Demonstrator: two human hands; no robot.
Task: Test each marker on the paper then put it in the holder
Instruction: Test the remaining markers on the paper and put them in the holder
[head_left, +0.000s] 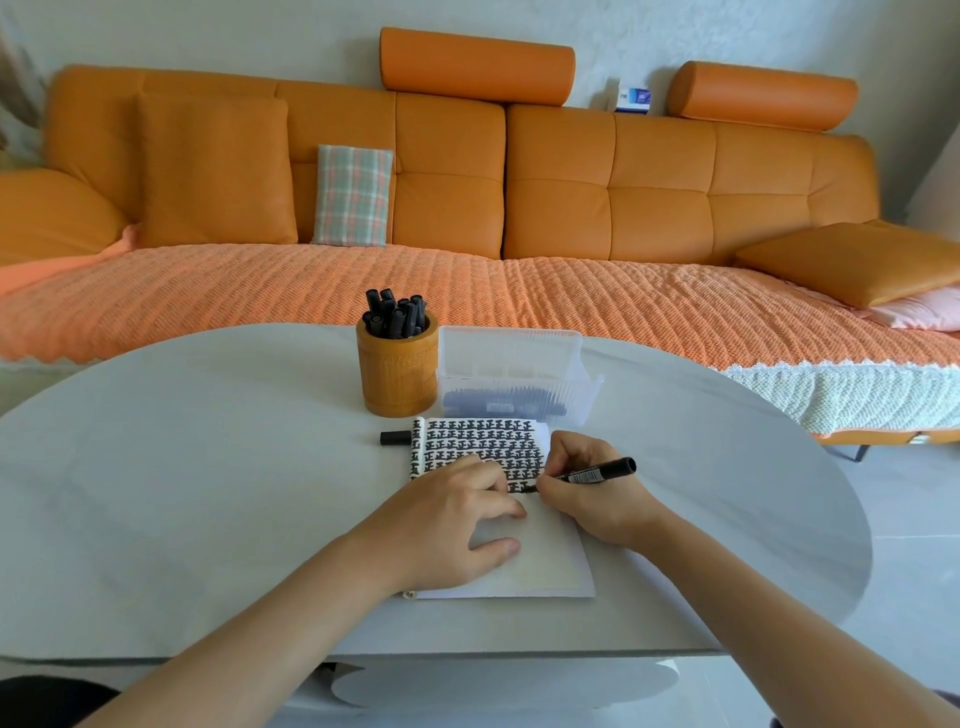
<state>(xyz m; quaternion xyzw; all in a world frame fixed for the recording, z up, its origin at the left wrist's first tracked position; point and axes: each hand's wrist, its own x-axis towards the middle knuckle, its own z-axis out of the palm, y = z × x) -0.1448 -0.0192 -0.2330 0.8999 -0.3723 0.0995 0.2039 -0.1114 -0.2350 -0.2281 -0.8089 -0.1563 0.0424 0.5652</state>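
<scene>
A white paper pad lies on the table, its upper half filled with rows of black marks. My left hand presses flat on the pad. My right hand grips an uncapped black marker with its tip touching the paper at the end of the lowest row. The marker's black cap lies left of the pad. A round wooden holder behind the pad contains several black markers. A clear plastic box to the holder's right holds more dark markers.
The white oval table carries everything. An orange sofa with a quilted cover and several cushions stands just beyond the table's far edge. Light floor shows at the right.
</scene>
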